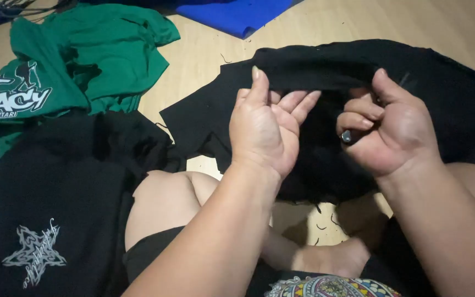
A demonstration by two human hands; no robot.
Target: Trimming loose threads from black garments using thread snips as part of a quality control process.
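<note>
Light wooden floor [325,27] here, with a green printed shirt [78,60] lying well left of the hands, a blue cloth [237,14] beyond them, and a black shirt [45,209] down-left.

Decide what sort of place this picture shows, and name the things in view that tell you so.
Probably a home or small workshop floor used for sewing or sorting clothes: a wooden floor, a green printed T-shirt lying on it, and black fabric held up in both hands by someone sitting cross-legged.
</note>
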